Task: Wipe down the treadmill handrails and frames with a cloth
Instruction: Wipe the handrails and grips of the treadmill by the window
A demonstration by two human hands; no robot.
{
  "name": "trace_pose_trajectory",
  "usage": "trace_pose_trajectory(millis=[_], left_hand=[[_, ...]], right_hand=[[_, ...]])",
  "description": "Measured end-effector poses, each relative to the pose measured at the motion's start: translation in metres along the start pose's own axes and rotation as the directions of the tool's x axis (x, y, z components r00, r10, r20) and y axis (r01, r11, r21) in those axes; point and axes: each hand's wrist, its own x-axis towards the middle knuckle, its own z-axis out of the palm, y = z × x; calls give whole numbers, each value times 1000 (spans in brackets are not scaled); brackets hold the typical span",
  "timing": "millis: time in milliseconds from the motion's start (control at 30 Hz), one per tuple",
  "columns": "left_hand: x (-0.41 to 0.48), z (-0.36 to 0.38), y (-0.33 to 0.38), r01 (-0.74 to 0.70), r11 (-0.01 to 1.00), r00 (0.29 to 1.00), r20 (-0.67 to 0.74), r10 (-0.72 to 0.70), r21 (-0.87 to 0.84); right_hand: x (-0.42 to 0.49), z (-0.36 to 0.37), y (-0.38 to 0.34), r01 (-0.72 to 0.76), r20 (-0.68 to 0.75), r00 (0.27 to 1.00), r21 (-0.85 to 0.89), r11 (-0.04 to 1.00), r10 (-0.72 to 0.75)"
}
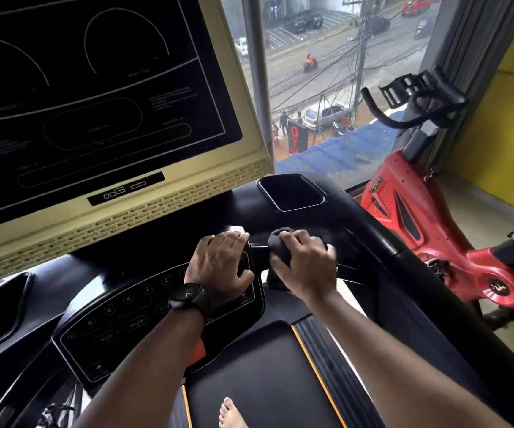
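Wadded dark grey cloth clamped under curled fingers of right hand, against black treadmill handrail; left hand just beside, wrapped over silver-topped grip; red exercise bike beyond.

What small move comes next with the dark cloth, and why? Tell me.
Probably slide the right hand and its bunched dark grey cloth outward along the curved black handrail: the cloth sits at the rail's inner end, while the left hand grips the black console's edge.
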Motion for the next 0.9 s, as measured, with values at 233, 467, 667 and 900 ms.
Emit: trace_pose_trajectory(millis=[233,467,667,900], left_hand=[[0,2,0,8,1000,1000,7,-8,-6],[1,2,0,18,1000,1000,-4,-18,-8],[3,3,1,14,1000,1000,-18,-14,-9],[2,5,1,21,1000,999,-37,-21,-17]], right_hand=[[-8,1,14,-59,-23,998,4,998,59],[9,-6,18,-161,113,982,79,984,152],[19,-10,28,-134,160,980,109,985,115],[-7,-2,31,-93,19,995,18,995,93]])
